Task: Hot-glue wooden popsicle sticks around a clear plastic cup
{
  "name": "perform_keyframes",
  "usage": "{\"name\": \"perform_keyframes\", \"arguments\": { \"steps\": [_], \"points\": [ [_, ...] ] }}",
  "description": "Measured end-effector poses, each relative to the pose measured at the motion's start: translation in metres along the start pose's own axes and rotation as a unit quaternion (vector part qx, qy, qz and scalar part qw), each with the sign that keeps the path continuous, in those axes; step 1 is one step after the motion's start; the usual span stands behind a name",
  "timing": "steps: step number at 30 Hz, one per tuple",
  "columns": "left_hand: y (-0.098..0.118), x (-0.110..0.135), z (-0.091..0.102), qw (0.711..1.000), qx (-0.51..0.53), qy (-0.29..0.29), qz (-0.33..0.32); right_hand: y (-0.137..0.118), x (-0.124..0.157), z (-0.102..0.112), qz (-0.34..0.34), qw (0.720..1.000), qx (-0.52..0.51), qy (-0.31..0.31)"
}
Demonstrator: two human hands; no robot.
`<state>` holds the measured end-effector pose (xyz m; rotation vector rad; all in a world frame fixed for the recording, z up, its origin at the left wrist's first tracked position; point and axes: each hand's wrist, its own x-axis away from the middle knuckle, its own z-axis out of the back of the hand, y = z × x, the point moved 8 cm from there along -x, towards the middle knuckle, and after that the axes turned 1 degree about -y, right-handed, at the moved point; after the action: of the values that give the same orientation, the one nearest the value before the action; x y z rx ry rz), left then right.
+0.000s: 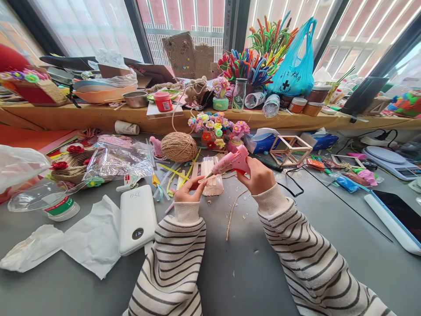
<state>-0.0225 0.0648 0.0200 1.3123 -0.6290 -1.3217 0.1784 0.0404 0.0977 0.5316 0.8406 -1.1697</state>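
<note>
My right hand [258,175] is closed round a pink hot glue gun [230,163], nozzle pointing left and down. Its tip meets a wooden craft stick [210,178] that my left hand [188,189] pinches between fingers and thumb. Just behind the hands a panel of joined craft sticks [212,186] lies flat on the grey table [250,263]. A length of jute twine [233,210] trails on the table below the hands. Both forearms wear striped sleeves.
A ball of twine [179,147] and small pots of pipe-cleaner flowers [217,129] sit behind the work. A white power bank [137,218] and crumpled paper [95,239] lie left. A wooden cube frame [290,150], a tablet [399,219] and a scale [391,160] stand right.
</note>
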Motion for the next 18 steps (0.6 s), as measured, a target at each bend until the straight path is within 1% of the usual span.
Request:
{"name": "perform_keyframes", "arguments": {
  "steps": [7, 14, 18],
  "points": [
    [-0.0004, -0.0004, -0.0004, 1.0, -0.011, -0.006, 0.001, 0.0018, -0.002, 0.0044, 0.008, 1.0, -0.007, 0.005],
    [-0.0022, 0.0001, -0.0003, 1.0, -0.008, -0.002, 0.011, 0.0016, -0.001, 0.0032, 0.008, 1.0, -0.002, 0.008],
    [0.0007, 0.0006, -0.0004, 1.0, -0.009, -0.008, 0.008, 0.0027, -0.0017, 0.0012, 0.005, 1.0, -0.003, -0.016]
  ]
}}
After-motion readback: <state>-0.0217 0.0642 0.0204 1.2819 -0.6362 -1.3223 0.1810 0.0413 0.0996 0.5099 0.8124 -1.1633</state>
